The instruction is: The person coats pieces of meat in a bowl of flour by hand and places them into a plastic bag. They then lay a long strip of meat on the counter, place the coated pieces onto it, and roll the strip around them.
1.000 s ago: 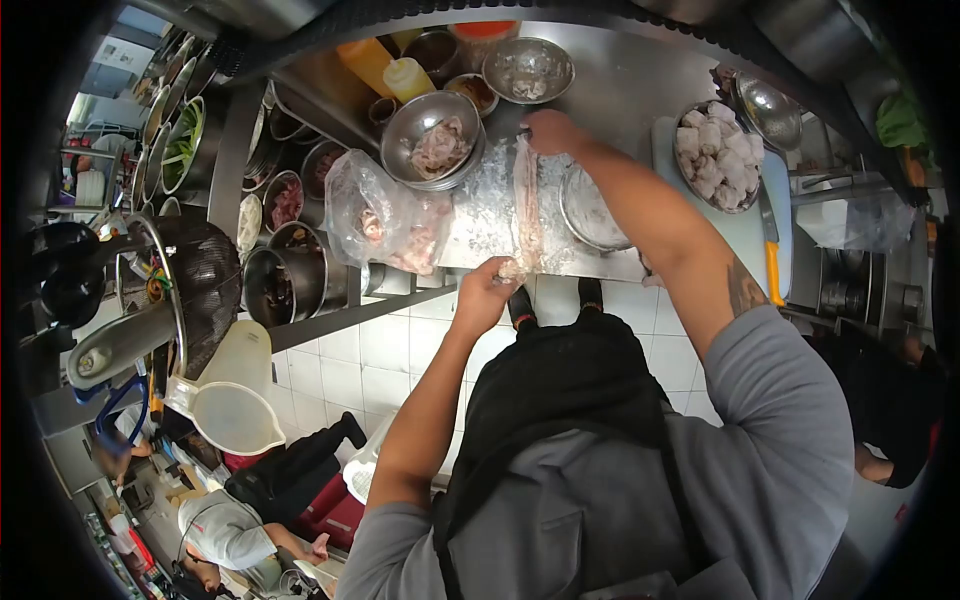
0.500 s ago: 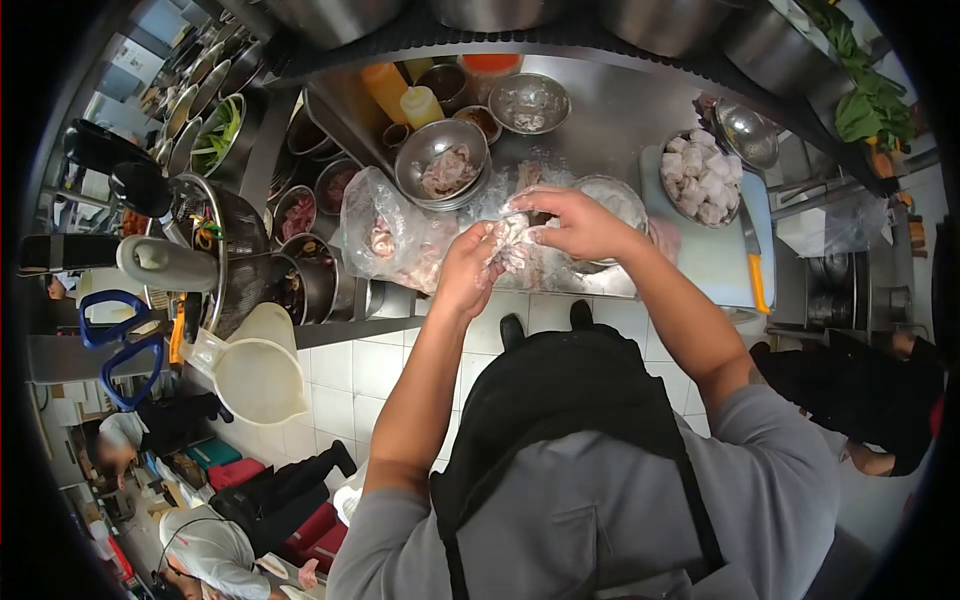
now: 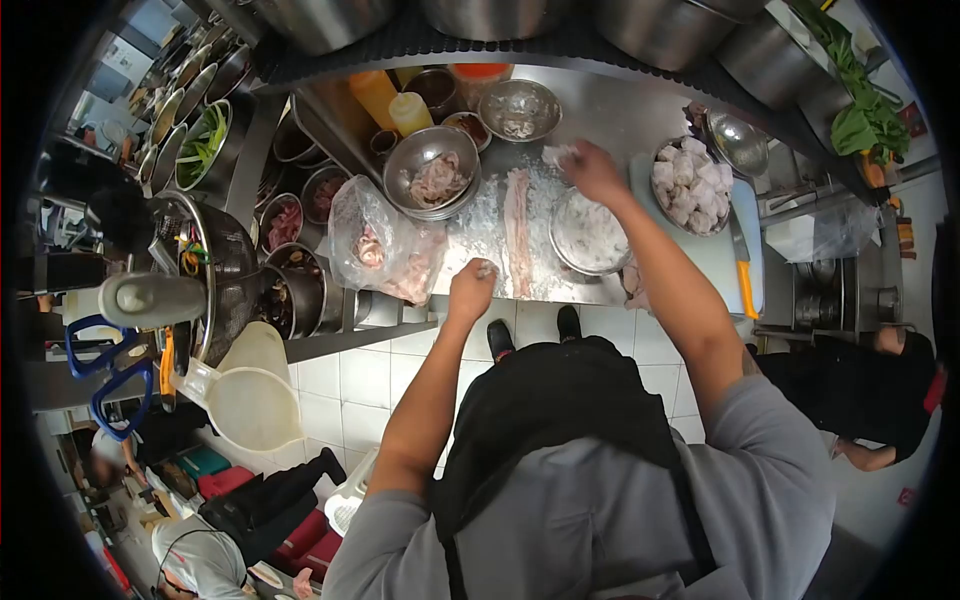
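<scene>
My right hand [image 3: 597,174] reaches over the steel counter, its fingers closed on a pale, floured piece of meat [image 3: 557,155]. Near the counter's front edge, my left hand [image 3: 470,292] is curled closed with white flour on its fingertips; what it holds, if anything, is hidden. Between the hands a long floured strip of meat [image 3: 517,232] lies on the counter. To its right stands a bowl of white flour [image 3: 590,232], partly under my right forearm. On the left, a steel bowl of raw meat pieces [image 3: 437,178] sits on stacked bowls, beside a plastic bag of meat [image 3: 368,240].
At right, a bowl of floured chunks [image 3: 692,185] and an orange-handled knife [image 3: 744,270] rest on a cutting board [image 3: 752,200]. A floury steel bowl [image 3: 520,110] and squeeze bottles [image 3: 410,112] stand behind. A plastic jug [image 3: 252,400] is at left. Other people are nearby.
My hands were together on a floured clump; they have parted. The right hand has moved up and away with a floured piece, the left down slightly. The meat strip and flour bowl show more.
</scene>
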### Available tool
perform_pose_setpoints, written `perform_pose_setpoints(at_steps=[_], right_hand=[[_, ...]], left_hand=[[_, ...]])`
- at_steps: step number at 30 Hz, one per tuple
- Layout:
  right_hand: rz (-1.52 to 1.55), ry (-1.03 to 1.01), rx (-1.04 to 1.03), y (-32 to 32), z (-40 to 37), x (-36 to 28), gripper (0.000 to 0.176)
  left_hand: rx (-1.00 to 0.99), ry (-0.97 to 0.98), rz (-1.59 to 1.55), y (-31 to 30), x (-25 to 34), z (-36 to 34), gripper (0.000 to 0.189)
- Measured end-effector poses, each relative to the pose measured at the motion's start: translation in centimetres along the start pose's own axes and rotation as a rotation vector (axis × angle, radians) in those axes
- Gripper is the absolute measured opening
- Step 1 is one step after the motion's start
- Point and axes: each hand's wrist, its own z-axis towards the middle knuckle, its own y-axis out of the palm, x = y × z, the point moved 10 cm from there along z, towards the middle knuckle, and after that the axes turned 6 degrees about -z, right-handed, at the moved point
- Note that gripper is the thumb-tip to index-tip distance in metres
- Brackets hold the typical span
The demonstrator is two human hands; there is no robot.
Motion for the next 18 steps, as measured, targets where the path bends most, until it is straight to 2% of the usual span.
perform_pose_setpoints(at_steps=[3,8,9,12,15,17,18], right_hand=[[-0.084,-0.021,0.060,1.7,6.2,-1.0,0.041],[-0.201,-0.050,-0.107,6.5,12.7,0.0,0.037],[-0.212,-0.049,-0.144,7.2,13.2,0.2,0.036],[-0.371,-0.218,0.019,7.0,13.3,-0.8,0.028],[-0.227,-0.402,0.055,6.2,8.8,-4.8,0.025],[-0.211,-0.604,-0.377,10.0,3.7,-7.4,0.025],[-0.346,-0.653,-0.553,12.5,1.1,-7.4,0.020]], left_hand=[[0.002,0.012,0.068,0.9,1.8,-0.4,0.029],[-0.032,-0.052,0.109,1.4,1.6,-1.0,0.028],[-0.042,-0.066,0.112,1.4,1.5,-1.2,0.028],[-0.043,-0.065,0.135,0.9,1.3,-1.7,0.027],[0.092,0.119,0.171,0.0,2.1,-1.6,0.027],[0.067,0.164,0.159,0.7,3.1,-1.3,0.026],[0.063,0.217,0.142,1.2,3.6,-1.1,0.027]])
